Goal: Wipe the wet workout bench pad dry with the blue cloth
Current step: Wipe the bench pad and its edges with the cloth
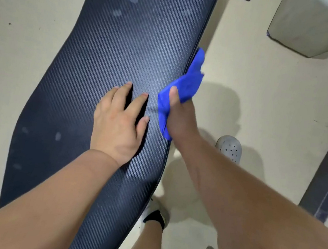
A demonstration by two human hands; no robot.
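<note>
The left forearm (46,203) and right forearm (252,207) are extended from the bottom edge over a dark bench pad (109,55). The left hand (118,122) is laid flat on the pad with fingers spread, holding nothing. The blue cloth (191,82) is gripped in the right hand (180,118), thumb on top, and held against the pad's right edge; pale damp spots are seen at its far end.
</note>
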